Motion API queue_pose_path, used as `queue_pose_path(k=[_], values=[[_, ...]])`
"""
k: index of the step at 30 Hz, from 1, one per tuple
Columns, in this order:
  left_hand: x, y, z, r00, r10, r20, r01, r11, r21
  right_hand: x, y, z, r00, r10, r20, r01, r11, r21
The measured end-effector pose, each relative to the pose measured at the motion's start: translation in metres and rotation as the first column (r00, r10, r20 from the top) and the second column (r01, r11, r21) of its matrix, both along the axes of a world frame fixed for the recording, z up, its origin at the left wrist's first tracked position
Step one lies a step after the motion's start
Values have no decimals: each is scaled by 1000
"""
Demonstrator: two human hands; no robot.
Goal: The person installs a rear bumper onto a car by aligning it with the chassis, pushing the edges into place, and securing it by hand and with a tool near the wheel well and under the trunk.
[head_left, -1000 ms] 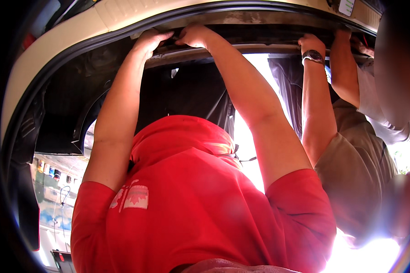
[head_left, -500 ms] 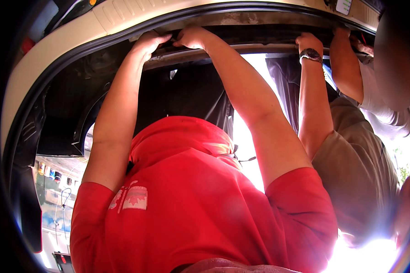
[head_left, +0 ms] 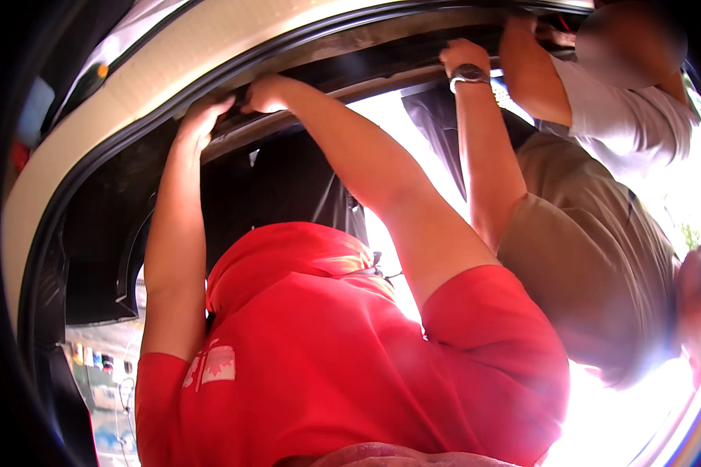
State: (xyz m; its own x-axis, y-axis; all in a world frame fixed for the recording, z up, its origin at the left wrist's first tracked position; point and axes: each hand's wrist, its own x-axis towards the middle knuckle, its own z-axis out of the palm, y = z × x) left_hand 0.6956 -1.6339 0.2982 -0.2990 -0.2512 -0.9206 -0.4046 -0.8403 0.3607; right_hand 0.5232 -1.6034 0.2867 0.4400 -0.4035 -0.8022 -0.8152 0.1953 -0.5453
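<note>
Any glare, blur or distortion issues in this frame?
Head view: daylight blows out the lower right corner and the gap behind the red-shirted person; the cream car roof edge bends with fisheye; dark vignette rings the rim; right edge blurred.

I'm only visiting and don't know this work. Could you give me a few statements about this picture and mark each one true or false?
1. The person in the red shirt reaches both arms up to the black rubber seal along the edge of the opening. True.
2. The person in the olive shirt wears a wristwatch. True.
3. The person in red grips a hammer. False: their bare hands rest at the seal, and no tool shows.
4. The body panel above the seal is bright blue. False: the body panel is cream.
5. Only one person is in view. False: there are at least three, one in a white shirt.
</note>
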Motion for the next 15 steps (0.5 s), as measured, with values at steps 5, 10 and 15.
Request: queue_pose_path(k=[5,10,15], values=[[-2,4,-14,989,-87,118,102,987,-127,-1,2,-3,1000,0,-4,0,1000,-19],[3,7,-15,997,49,-56,-48,999,14,-1,10,-17,995,-99,33,97,994,50],[1,10,-15,997,-77,24,80,978,-191,2,9,-19,998,-53,32,51,997,55]])
